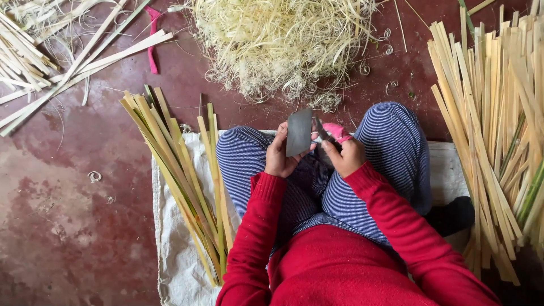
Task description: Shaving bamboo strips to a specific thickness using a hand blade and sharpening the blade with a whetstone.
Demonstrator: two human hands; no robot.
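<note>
Red-sleeved arms meet over the lap, with a long bundle of bamboo strips (181, 175) lying on white cloth (170, 249) at the left. Left hand (279, 158) pinches a flat dark blade (298, 132) upright; right hand (345, 156) is closed on its pink-wrapped handle (336, 132). Fingers are best kept off the edge.

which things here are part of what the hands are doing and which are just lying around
In hand:
- left hand holds a dark flat blade
- right hand touches a pink-wrapped piece beside the blade

Lying about:
- shavings pile
- strip bundle on the white cloth
- strip stack at right
- loose strips at upper left
- pink strip on the floor
</note>
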